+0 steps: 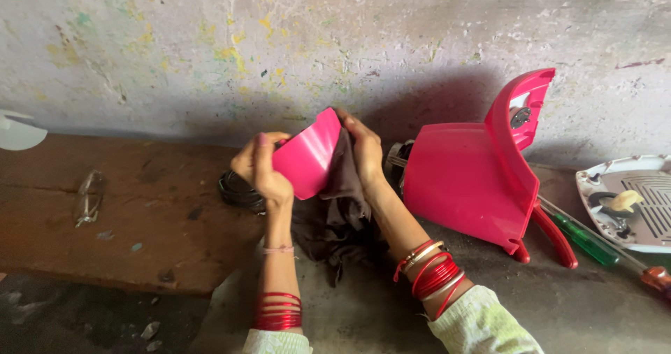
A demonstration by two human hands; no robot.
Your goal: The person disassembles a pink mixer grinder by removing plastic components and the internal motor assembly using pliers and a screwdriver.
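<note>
My left hand (260,169) grips the left edge of a small glossy pink plastic panel (307,153), tilted up in front of me. My right hand (363,150) presses a dark brown cloth (342,207) against the panel's right edge; the cloth hangs down between my forearms. Red bangles ring both wrists. A black coiled cord (237,190) lies behind my left hand, partly hidden.
A large pink plastic housing (468,179) stands to the right against the stained wall. A green-handled screwdriver (583,239) and a white vented plate (632,200) lie at the far right. A brown wooden board (126,214) spans the left, with a white object (17,130) at its far end.
</note>
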